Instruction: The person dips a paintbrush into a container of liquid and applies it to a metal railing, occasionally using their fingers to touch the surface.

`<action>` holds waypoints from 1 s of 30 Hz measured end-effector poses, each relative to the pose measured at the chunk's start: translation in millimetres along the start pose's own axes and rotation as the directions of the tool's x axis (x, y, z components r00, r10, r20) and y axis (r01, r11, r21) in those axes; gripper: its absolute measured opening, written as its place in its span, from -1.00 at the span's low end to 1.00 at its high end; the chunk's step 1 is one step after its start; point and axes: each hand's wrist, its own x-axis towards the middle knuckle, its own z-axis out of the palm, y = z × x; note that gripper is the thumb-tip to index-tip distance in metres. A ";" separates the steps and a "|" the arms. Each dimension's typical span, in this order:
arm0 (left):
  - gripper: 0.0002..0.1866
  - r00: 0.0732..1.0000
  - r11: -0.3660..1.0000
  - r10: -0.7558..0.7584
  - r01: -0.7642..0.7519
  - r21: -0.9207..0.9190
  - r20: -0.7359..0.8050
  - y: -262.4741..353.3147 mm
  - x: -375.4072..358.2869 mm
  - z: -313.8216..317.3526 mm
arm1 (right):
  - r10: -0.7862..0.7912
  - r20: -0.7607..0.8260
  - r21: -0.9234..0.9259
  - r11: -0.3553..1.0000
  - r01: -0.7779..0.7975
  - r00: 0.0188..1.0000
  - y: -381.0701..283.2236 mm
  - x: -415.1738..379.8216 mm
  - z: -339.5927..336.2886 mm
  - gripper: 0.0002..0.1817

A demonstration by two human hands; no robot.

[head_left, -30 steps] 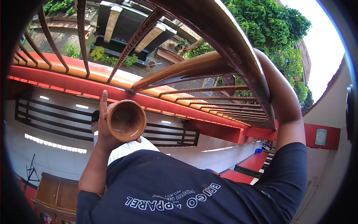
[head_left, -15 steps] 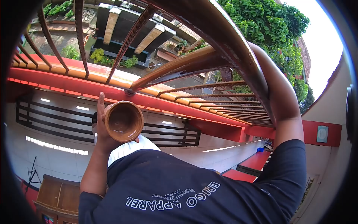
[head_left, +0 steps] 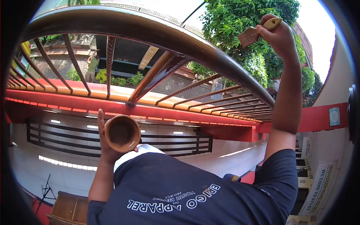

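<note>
A round brown cup [head_left: 138, 133] sits in my left hand [head_left: 106, 148], its mouth facing the camera and a little brown liquid at the bottom. The fingers of that hand wrap around its side, one finger pointing up. My right hand [head_left: 281, 39] is raised past the railing, closed on the wooden handle of a flat paintbrush [head_left: 249, 37]. The bristles look brown and point left, apart from any surface. Below and left of that hand curves a thick brown handrail [head_left: 157, 28], and a glossy, wet-looking brown post [head_left: 153, 77] slants down from it.
Thin twisted metal bars [head_left: 75, 62] stand along a red and orange ledge [head_left: 180, 116]. Beyond the railing are a yard and a leafy tree [head_left: 228, 22]. Dark slatted rails [head_left: 67, 137], a wooden cabinet [head_left: 69, 210] and a banner [head_left: 318, 187] appear around the tiled floor.
My right arm has come up from behind the handrail, bringing the paintbrush into view. The camera has shifted, so the handrail sits differently. My left hand still holds the cup.
</note>
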 end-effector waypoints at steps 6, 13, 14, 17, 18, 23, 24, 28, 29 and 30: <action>0.57 0.991 0.933 -0.077 0.110 -0.341 0.109 18.4 16.2 23.3 | 0.135 -0.347 0.084 0.990 -0.113 0.928 8.0 -142.4 -87.2 -0.87; 0.62 0.928 0.734 -0.020 0.267 -0.624 0.373 33.4 46.1 44.2 | 0.304 -0.459 0.182 0.952 -0.247 0.834 -21.4 -281.6 -96.4 -0.83; 0.62 0.918 0.740 -0.002 0.268 -0.617 0.397 31.2 49.2 46.0 | 0.360 -0.471 0.222 0.932 -0.287 0.805 -33.0 -297.8 -93.0 -0.82; 0.61 0.887 0.783 0.120 0.192 -0.592 0.447 20.0 61.7 48.8 | 0.411 -0.493 0.240 0.911 -0.334 0.767 -64.1 -344.3 -80.3 -0.82; 0.60 0.867 0.782 0.123 0.214 -0.585 0.482 17.7 65.2 45.2 | 0.476 -0.487 0.339 0.876 -0.344 0.732 -78.6 -354.3 -73.0 -0.81; 0.59 0.792 0.782 0.147 0.274 -0.560 0.592 7.3 83.4 30.7 | 0.721 -0.466 0.617 0.680 -0.396 0.513 -137.6 -390.2 -15.4 -0.79; 0.59 0.781 0.779 0.136 0.295 -0.553 0.609 5.9 83.9 27.1 | 0.755 -0.469 0.668 0.643 -0.375 0.458 -147.2 -390.5 2.1 -0.78; 0.56 0.759 0.809 0.166 0.261 -0.528 0.630 -8.2 86.2 15.8 | 0.805 -0.503 0.775 0.581 -0.247 0.315 -175.7 -392.4 77.3 -0.74; 0.57 0.742 0.816 0.155 0.275 -0.507 0.652 -13.2 84.1 13.9 | 0.821 -0.488 0.816 0.550 -0.181 0.296 -183.5 -387.7 90.9 -0.74; 0.57 0.714 0.847 0.192 0.226 -0.481 0.673 -12.5 87.5 8.6 | 0.829 -0.468 0.822 0.535 -0.193 0.306 -191.6 -381.8 100.7 -0.74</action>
